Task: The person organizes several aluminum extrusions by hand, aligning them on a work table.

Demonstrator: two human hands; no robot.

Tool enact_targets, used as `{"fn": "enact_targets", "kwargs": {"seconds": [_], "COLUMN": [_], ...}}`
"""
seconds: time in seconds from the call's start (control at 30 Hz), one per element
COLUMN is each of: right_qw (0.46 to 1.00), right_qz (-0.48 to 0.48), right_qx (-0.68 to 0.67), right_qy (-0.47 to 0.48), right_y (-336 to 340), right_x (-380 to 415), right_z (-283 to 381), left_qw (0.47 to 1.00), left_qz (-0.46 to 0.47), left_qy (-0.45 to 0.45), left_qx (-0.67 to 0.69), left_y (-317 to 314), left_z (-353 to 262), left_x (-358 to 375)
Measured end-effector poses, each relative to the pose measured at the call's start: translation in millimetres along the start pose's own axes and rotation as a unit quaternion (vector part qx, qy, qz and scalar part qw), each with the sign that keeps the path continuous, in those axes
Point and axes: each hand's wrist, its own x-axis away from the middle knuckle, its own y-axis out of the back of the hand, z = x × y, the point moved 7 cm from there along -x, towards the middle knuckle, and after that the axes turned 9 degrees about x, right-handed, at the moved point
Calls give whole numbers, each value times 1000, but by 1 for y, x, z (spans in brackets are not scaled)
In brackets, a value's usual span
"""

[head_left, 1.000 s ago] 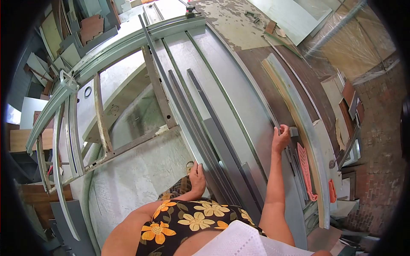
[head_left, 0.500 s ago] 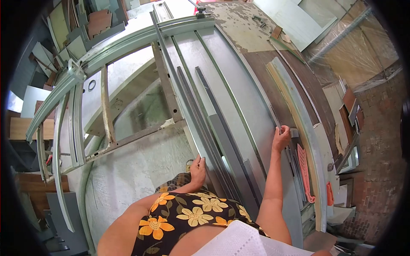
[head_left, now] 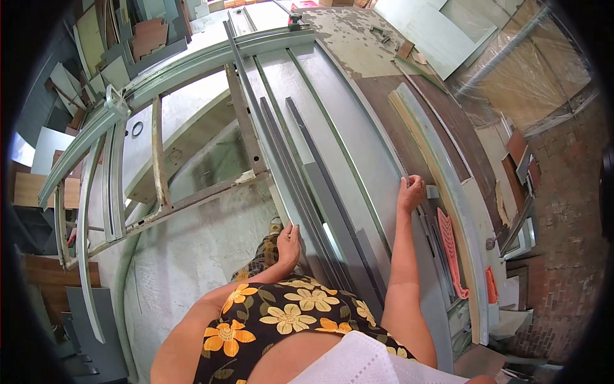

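My left hand [head_left: 289,244] rests at the left edge of a long metal machine table [head_left: 345,109], its fingers fairly straight and pointing forward. At the table's right edge, my right hand [head_left: 411,194] has its fingers curled together; whatever they hold is too small or hidden to make out. Between the hands, long dark grey strips [head_left: 304,198] lie lengthwise on the metal surface. A shorter grey bar [head_left: 323,185] lies beside them. Just right of my right hand is a small grey block [head_left: 432,191].
A pink ridged piece [head_left: 449,249] and a long pale rail [head_left: 441,173] lie to the right. An open metal frame [head_left: 160,153] extends left, with a hose [head_left: 125,275] on the floor below. Board offcuts [head_left: 150,35] stand at the far left. Plastic sheeting [head_left: 524,77] hangs behind.
Both hands have moved slightly forward along the table edges. The view has shifted a little, and more of my leg and foot shows beside the table.
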Motion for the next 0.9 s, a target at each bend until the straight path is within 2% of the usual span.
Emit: {"fn": "enact_targets", "kwargs": {"seconds": [0.1,0.13,0.17,0.23,0.3,0.37,0.43,0.5,0.63,0.73,0.9], "right_qw": [1000,1000,1000,1000,1000,999,996,995,991,987,981], "right_qz": [8,11,10,5,11,19,23,30,13,4,-8], "right_qx": [-3,-3,-1,5,11,36,79,82,123,159,192], "right_qy": [-20,-28,-28,-24,-22,-27,-32,-40,-42,-36,-26], "right_y": [-2,-2,-3,-9,-14,-13,-8,-15,-21,-22,-18], "right_x": [2,2,3,1,-2,3,-1,-2,-8,-13,-17], "right_z": [5,7,7,9,14,22,36,37,45,53,70], "left_qw": [998,995,982,981,997,998,993,987,974,971,960], "left_qz": [20,46,82,42,33,31,54,86,143,184,191], "left_qy": [47,79,165,187,57,-56,-102,-134,-174,-148,-163], "left_qx": [-32,50,40,42,-38,-25,-25,-7,27,-24,-123], "left_y": [5,6,15,33,61,59,37,-1,-75,-124,-184], "left_z": [-1,7,17,-39,-59,-100,-137,-170,-188,-179,-167], "left_x": [-1,-9,-12,-15,-41,-67,-98,-127,-192,-234,-291]}}
